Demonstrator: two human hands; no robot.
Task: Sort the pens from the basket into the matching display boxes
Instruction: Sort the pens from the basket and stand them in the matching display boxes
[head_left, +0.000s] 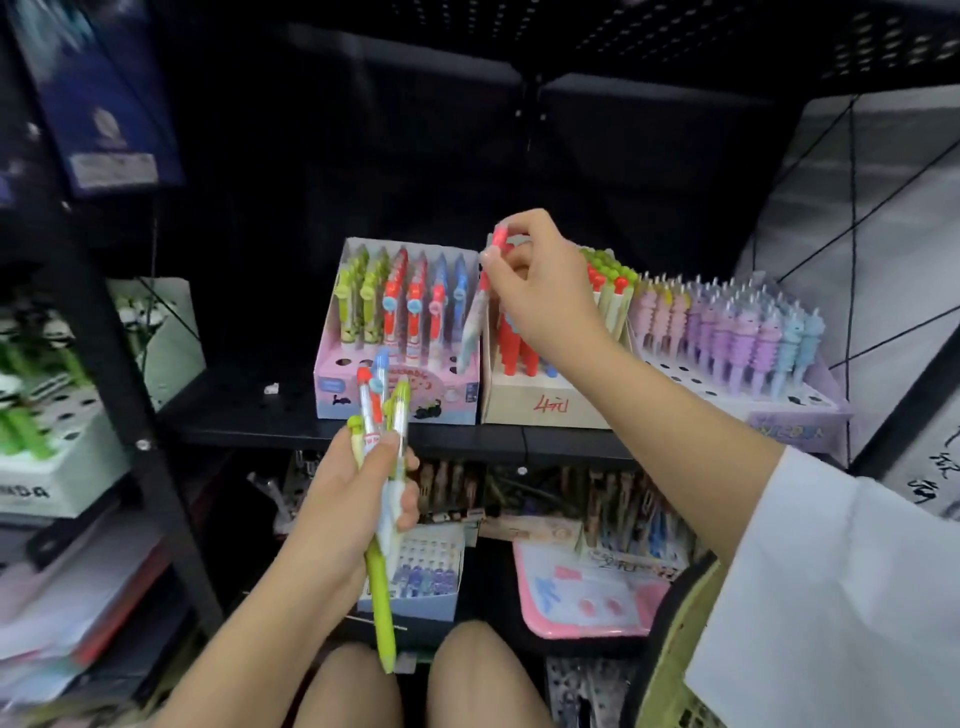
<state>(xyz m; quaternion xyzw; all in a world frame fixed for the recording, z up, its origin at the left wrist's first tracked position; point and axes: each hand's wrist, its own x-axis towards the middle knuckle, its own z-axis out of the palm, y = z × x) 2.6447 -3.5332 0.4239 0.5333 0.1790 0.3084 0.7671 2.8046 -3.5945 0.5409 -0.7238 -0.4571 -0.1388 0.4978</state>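
Pinching a pink-capped pen (480, 304), right-hand fingers (501, 267) — left-hand fingers (382, 452) clamp a pen bundle (382, 415).

A pink-topped pen (480, 306) with a pale, lightly patterned barrel is seen beside a pink and blue display box (397, 402), in which green, red and blue pens are arranged in rows. A lime green pen (382, 603) is seen among red-, blue- and green-topped ones. Red pens are stood in a beige box (545, 408) marked in red. Lilac, pink and light blue pens fill a lilac box (789, 415). The sleeve (841, 587) is white.
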